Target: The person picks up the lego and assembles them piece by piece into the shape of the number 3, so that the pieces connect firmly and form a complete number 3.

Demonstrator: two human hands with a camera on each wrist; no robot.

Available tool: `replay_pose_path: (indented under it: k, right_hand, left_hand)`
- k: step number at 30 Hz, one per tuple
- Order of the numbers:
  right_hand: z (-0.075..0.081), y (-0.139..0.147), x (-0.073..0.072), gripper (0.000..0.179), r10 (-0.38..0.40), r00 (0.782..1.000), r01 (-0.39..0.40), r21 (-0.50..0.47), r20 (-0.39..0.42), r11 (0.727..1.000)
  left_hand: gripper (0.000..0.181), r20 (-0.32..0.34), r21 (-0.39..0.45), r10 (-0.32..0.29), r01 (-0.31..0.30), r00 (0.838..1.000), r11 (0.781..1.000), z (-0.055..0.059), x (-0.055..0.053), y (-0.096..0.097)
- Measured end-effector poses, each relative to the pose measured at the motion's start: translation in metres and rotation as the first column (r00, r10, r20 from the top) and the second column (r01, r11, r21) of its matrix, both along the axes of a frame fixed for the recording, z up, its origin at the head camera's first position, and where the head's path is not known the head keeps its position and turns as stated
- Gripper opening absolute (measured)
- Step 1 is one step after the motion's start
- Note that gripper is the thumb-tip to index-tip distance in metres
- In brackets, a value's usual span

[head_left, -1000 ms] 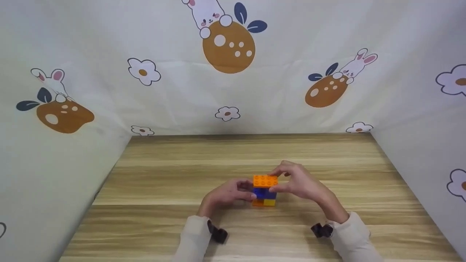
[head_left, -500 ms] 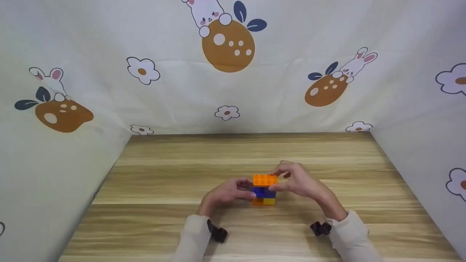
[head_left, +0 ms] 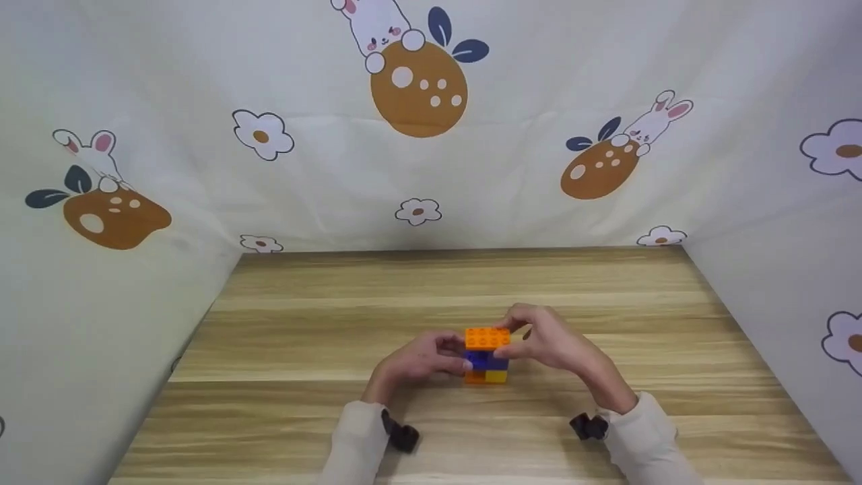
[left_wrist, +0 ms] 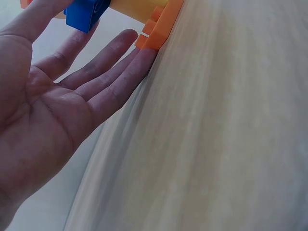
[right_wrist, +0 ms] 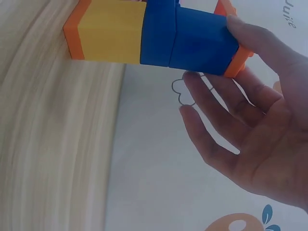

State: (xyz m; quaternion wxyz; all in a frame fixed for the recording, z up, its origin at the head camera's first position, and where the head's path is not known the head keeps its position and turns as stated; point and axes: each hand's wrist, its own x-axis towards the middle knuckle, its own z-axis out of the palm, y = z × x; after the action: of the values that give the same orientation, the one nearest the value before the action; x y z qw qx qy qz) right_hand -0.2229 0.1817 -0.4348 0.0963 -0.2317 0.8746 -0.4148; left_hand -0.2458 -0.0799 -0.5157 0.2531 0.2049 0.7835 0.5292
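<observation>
A small tower of toy building blocks stands upright on the table. An orange plate (right_wrist: 74, 36) forms its base, a yellow block (right_wrist: 110, 31) sits above that, blue blocks (right_wrist: 199, 41) come higher, and an orange studded plate (head_left: 487, 337) tops it. My left hand (head_left: 419, 357) holds the tower from the left, thumb against the blue part; in the left wrist view its little finger touches the orange base (left_wrist: 161, 26). From the right, my right hand (head_left: 549, 340) pinches the top orange plate between thumb and fingers. The far side of the tower is hidden in the head view.
The wood-grain table (head_left: 323, 283) is bounded at the back and sides by pale cloth (head_left: 323, 175) printed with rabbits, oranges and flowers. Black wrist mounts (head_left: 403, 436) sit at both of the person's light sleeves (head_left: 355, 438).
The head view has shifted slightly. Both hands keep nearly the same hold on the tower, and the blocks stay stacked as before.
</observation>
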Motion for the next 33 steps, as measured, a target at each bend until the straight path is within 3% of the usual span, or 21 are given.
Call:
replay_pose_path:
  k: [6,14,23,33]
  right_hand:
    - [-0.006,0.001,-0.004,0.036,-0.009,0.999,0.010,-0.029,0.039,1.000]
    - [-0.010,0.003,-0.011,0.038,0.012,0.995,-0.002,-0.097,0.100,0.995]
    - [-0.016,0.005,-0.012,0.037,0.040,0.986,-0.020,-0.127,0.160,0.992]
    - [-0.010,0.005,-0.016,0.037,0.057,0.985,-0.038,-0.120,0.163,0.992]
  left_hand:
    - [0.045,0.009,-0.011,0.003,-0.003,1.000,1.000,0.000,0.001,-0.001]
    - [0.046,0.069,0.025,0.002,-0.004,0.998,1.000,0.002,0.001,0.000]
    - [0.047,0.040,-0.028,0.014,-0.013,0.999,1.000,0.002,0.003,0.000]
    - [0.046,0.029,-0.001,0.009,-0.009,1.000,1.000,0.006,0.001,0.000]
